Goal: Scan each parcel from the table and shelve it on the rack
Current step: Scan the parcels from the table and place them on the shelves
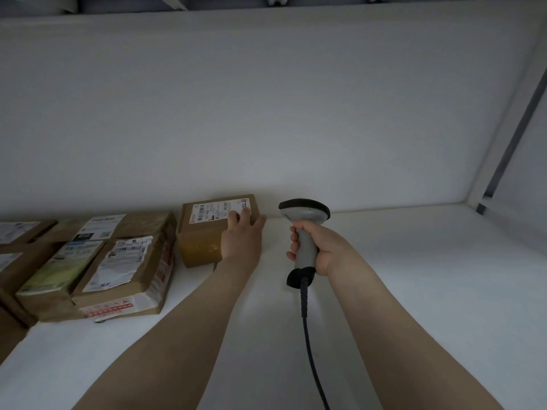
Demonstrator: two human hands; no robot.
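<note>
At the far left a cluster of brown parcels (26, 261) lies flat on the white shelf (414, 276) of the rack, some of them cut off by the edge of view. Within it, a green-labelled parcel (56, 273) sits just beside a flat parcel (118, 270) that has a crumpled white label on top and red-printed tape along its near and right sides. Behind these two lies a rear parcel (145, 224) carrying a black tag (83, 236) that reads 010. Just right of the cluster, near it but apart, stands the small cardboard box (201, 241), set close to the back panel (266, 113) with its white shipping label facing up. The left hand (242, 235) grasps this box at its right end: the fingers are bent over the top edge and lie on the label, the palm is against the near face and the thumb reaches round the right corner. A strip of bare shelf separates it from the right hand (313, 247), which is clenched round the grey handle of a barcode scanner (305, 213), held upright with its dark-topped head about level with the box. A dark cable (307, 335) drops from the black base of the handle and leaves the view at the bottom, between the two forearms. At the far right a pale upright post (503, 137) of the rack rises at the shelf's end
</note>
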